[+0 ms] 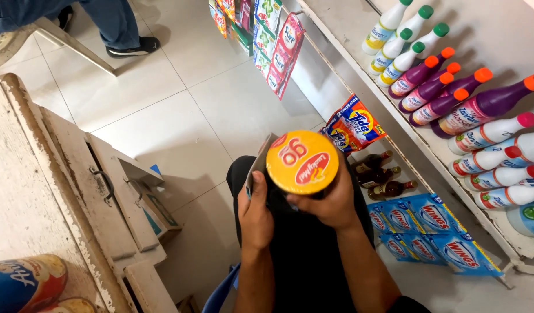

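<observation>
Yellow and round, the lid of a noodle cup [302, 162] faces up, with red shapes on top. The cup sits over the person's dark lap, close to the body. The right hand [332, 203] is wrapped around the cup from below, fingers curled tight on its side. The left hand [255, 215] presses a flat grey card or packet [260, 162] against the cup's left side, thumb on its edge. Both hands are closed on what they hold.

At the bottom left corner, a round can [24, 283] in red, blue and cream lies on an old white wooden desk [23, 191]. The desk paint is chipped along its edge. A drawer with a metal handle [104, 182] hangs a little open.

Just right of the knees, blue soap packets [435, 229] hang in a row. Small brown bottles [383, 174] lie above them, and an orange and blue soap bag [355, 124] sits behind the cup.

Farther right, a white shelf [510, 243] holds bottles lying in rows: white ones with pink caps [498, 159], purple ones with orange caps [446, 93], and white ones with green caps [403, 40].

Between desk and shelf is bare pale floor tile [180, 127], with wide room. Strips of bright little packets [275, 40] hang at the top. Far away, a person's legs and black shoe [133, 47] rest by a chair.
</observation>
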